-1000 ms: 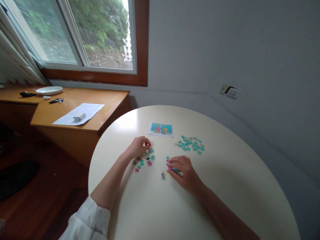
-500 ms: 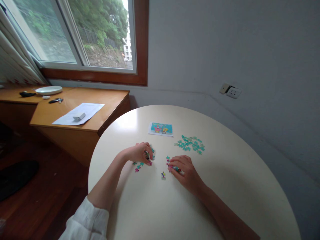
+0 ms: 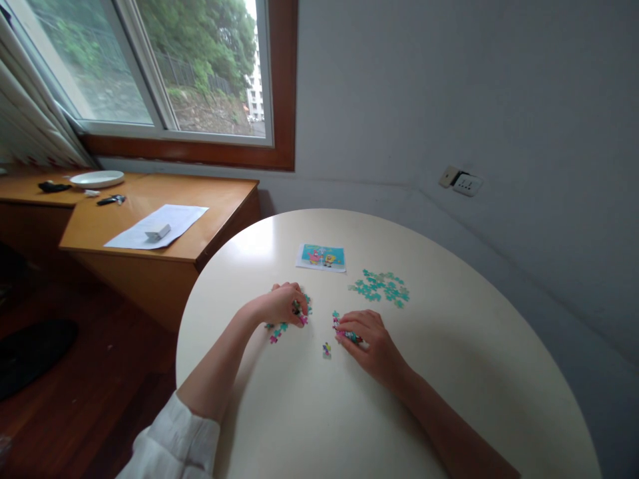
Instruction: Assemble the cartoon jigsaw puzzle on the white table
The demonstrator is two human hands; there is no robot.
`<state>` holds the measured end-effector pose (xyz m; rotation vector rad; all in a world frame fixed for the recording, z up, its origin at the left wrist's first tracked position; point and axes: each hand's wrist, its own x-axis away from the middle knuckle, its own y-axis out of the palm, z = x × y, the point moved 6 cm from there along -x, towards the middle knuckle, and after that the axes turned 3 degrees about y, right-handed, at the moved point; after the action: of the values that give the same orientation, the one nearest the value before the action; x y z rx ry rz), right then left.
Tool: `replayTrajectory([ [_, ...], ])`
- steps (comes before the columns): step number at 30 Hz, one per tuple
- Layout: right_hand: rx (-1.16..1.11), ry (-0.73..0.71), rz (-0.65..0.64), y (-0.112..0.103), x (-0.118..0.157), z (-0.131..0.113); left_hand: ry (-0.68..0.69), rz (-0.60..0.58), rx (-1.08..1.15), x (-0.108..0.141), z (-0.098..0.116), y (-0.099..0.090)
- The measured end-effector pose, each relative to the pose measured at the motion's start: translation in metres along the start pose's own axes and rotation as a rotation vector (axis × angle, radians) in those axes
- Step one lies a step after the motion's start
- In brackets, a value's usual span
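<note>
- Okay, my left hand point(image 3: 287, 306): curled, pink piece point(image 3: 303, 320) at fingertips, grip unclear.
- My right hand point(image 3: 372, 342): half-open, touching cluster point(image 3: 336, 322); loose piece point(image 3: 326, 350) nearer it, just left.

The only view looks out from the person's head, above the near side of the round tabletop point(image 3: 349, 412), facing forward and tilted down so that the left hand point(image 3: 282, 305) and right hand point(image 3: 367, 336) lie a little below its middle. It is near enough to take in both forearms, yet wide enough to reach past the tabletop's far edge to the wall point(image 3: 379, 100), with the window point(image 3: 204, 80) and the wooden desk point(image 3: 219, 193) off to the left.
</note>
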<state>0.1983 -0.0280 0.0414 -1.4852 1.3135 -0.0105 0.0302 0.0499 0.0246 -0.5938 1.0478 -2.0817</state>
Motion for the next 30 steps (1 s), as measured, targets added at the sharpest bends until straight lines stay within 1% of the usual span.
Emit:
replayTrajectory([
  [6,-0.005,-0.006,0.012,-0.001,0.000,-0.001,0.006,-0.014,-0.024,0.000,0.004,0.000],
  [10,-0.015,-0.006,0.013,0.000,0.000,0.000,-0.004,-0.051,-0.068,0.000,0.009,-0.001],
  [13,-0.017,-0.007,0.009,0.000,0.001,0.000,0.016,-0.079,-0.061,0.001,0.012,-0.001],
  [16,-0.014,0.001,0.007,-0.001,0.001,0.000,0.039,-0.089,0.041,0.000,0.012,0.002],
  [18,-0.013,0.008,0.003,-0.001,0.000,0.000,0.050,-0.067,0.106,0.000,0.012,0.003],
  [22,-0.010,0.023,0.014,-0.002,0.000,0.000,0.080,0.068,0.197,-0.001,0.023,0.000],
  [24,-0.004,0.036,0.032,-0.004,0.000,0.001,0.090,0.101,0.290,-0.002,0.031,0.001],
  [27,0.004,0.040,0.055,-0.005,0.000,0.003,0.092,0.087,0.435,-0.004,0.042,0.009],
  [30,-0.009,0.029,0.044,-0.005,0.000,0.002,0.087,0.079,0.566,-0.006,0.048,0.018],
])
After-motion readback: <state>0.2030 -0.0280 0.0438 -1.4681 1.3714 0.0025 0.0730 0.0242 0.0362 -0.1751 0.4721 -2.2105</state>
